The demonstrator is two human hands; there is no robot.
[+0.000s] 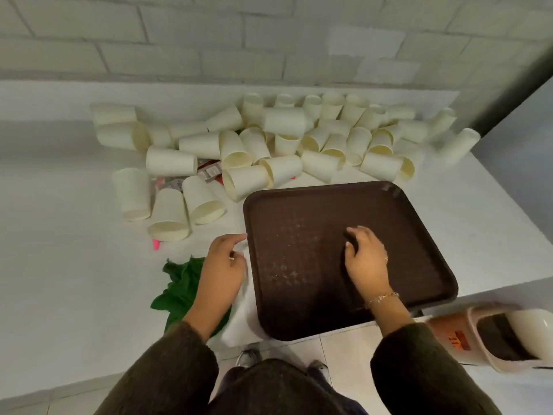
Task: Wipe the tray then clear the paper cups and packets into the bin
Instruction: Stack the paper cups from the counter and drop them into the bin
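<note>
Two hands: left hand (221, 265) half-curled, empty, touching the tray's (419, 235) left rim; right hand (366, 259) curled on the tray, its grasp unclear.
Surface: white counter (65, 265), brick wall beyond.
Cups: paper cups (269, 145) heaped beyond both hands.
Hidden: packets (209, 172) half buried; bin (502, 339) cut off, right.

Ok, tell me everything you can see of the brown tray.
The tray is dark brown, rectangular with rounded corners and a raised rim, and looks like textured plastic. It lies flat on the white counter, its near edge overhanging. Pale specks dot its middle. The right hand rests on it with something dark under the fingers; the left hand is at its left rim.
</note>
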